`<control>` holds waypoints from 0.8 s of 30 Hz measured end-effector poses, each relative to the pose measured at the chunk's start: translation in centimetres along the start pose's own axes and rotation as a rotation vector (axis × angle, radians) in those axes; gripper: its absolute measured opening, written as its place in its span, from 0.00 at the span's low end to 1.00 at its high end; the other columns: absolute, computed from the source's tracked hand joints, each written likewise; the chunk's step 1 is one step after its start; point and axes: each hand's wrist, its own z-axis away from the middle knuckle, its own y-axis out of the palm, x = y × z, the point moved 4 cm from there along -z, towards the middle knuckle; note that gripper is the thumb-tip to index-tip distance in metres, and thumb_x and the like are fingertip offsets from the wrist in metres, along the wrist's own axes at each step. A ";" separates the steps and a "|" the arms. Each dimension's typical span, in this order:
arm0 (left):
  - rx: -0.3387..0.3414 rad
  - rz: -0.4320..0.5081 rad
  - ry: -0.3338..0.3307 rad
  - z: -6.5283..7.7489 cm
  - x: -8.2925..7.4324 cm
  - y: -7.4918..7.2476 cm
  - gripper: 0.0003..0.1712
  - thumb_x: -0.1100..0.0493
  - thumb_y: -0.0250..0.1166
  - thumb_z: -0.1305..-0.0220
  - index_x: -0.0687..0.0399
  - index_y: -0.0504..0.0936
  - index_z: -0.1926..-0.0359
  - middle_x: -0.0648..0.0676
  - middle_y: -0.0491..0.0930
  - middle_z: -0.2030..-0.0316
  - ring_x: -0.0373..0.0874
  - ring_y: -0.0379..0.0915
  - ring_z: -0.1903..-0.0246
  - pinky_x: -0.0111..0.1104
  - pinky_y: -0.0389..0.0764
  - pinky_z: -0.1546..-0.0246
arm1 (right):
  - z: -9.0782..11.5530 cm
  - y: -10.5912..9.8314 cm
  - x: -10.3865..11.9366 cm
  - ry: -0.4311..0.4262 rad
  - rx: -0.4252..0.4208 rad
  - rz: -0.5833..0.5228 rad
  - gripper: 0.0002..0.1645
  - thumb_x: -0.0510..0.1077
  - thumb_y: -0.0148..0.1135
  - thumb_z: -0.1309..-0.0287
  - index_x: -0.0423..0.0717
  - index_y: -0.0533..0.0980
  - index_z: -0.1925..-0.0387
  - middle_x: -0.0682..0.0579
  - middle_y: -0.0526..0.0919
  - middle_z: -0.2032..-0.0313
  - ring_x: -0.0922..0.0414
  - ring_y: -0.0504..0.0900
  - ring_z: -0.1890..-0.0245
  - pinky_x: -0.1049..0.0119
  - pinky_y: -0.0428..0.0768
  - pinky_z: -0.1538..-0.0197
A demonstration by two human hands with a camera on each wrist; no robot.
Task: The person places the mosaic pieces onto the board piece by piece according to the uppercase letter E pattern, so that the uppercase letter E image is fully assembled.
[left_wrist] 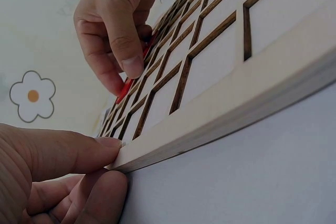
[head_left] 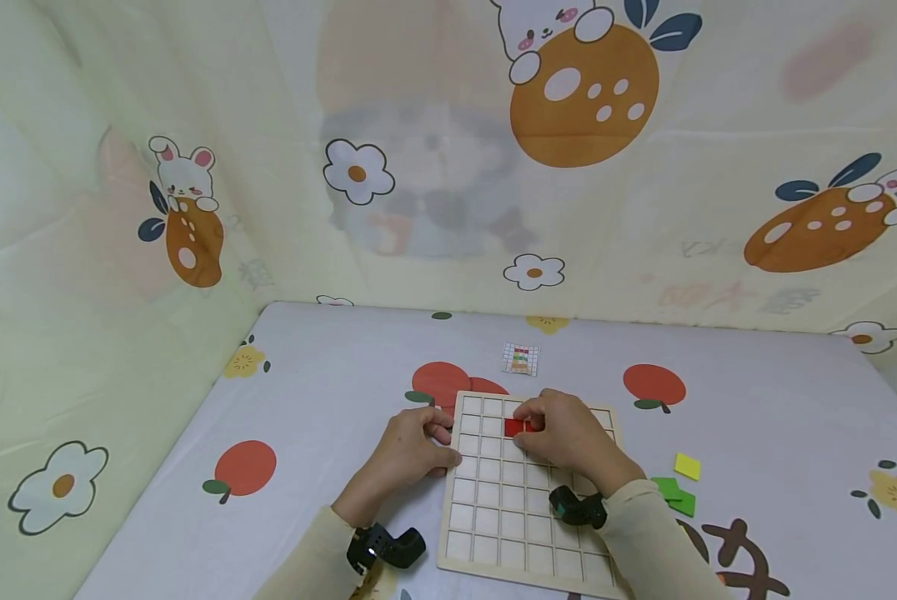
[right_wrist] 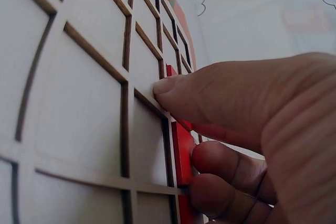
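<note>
A wooden grid board [head_left: 501, 523] with square cells lies on the table. My left hand [head_left: 413, 446] grips its left edge, thumb on top of the frame [left_wrist: 220, 98] and fingers curled beside and below it in the left wrist view. Over the upper rows, my right hand [head_left: 568, 429] pinches at a red tile [head_left: 513, 427] with thumb and fingertips. More red shows around these fingertips in the right wrist view, where a red tile [right_wrist: 182, 153] sits in a cell beside them. The right hand partly hides the red row.
Green tiles [head_left: 675, 493] and a yellow tile [head_left: 687, 467] lie right of the board. A small card with a coloured grid pattern [head_left: 520, 359] is behind it. Printed cloth covers the table [head_left: 328, 358], and a patterned curtain [head_left: 433, 225] hangs at the back and left.
</note>
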 end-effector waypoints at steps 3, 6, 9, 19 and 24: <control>-0.001 -0.002 -0.001 0.0 0.0 0.0 0.24 0.72 0.77 0.47 0.66 0.82 0.48 0.54 0.79 0.67 0.41 0.77 0.76 0.32 0.85 0.76 | 0.1 0.0 0.0 -0.003 -0.002 0.011 0.17 0.42 0.78 0.46 0.45 0.88 0.54 0.53 0.75 0.69 0.54 0.72 0.66 0.63 0.72 0.66; -0.004 -0.006 -0.005 0.0 0.0 0.0 0.24 0.72 0.77 0.47 0.66 0.82 0.48 0.54 0.79 0.68 0.41 0.77 0.76 0.32 0.85 0.76 | 0.2 -0.2 0.1 -0.012 -0.004 0.021 0.18 0.43 0.78 0.46 0.45 0.88 0.53 0.53 0.77 0.66 0.54 0.73 0.64 0.64 0.75 0.64; -0.003 -0.005 -0.008 0.0 0.0 0.0 0.24 0.71 0.77 0.47 0.66 0.82 0.49 0.54 0.79 0.68 0.41 0.76 0.76 0.32 0.85 0.75 | 0.6 -0.5 0.2 -0.025 -0.008 0.021 0.20 0.43 0.78 0.46 0.45 0.87 0.51 0.52 0.79 0.62 0.54 0.75 0.61 0.62 0.78 0.60; -0.001 0.006 -0.004 0.0 0.0 -0.1 0.24 0.72 0.77 0.47 0.65 0.82 0.49 0.54 0.79 0.68 0.41 0.76 0.76 0.31 0.85 0.76 | 2.9 -2.4 -1.5 -0.022 -0.097 -0.017 0.26 0.44 0.75 0.44 0.45 0.84 0.43 0.46 0.82 0.49 0.48 0.81 0.51 0.49 0.85 0.52; 0.000 0.004 -0.006 0.1 0.0 0.0 0.24 0.72 0.77 0.47 0.66 0.82 0.49 0.54 0.79 0.68 0.41 0.77 0.76 0.31 0.85 0.75 | 4.7 -3.9 -3.8 0.010 -0.140 0.004 0.26 0.46 0.74 0.43 0.44 0.84 0.43 0.43 0.82 0.47 0.45 0.82 0.50 0.43 0.83 0.51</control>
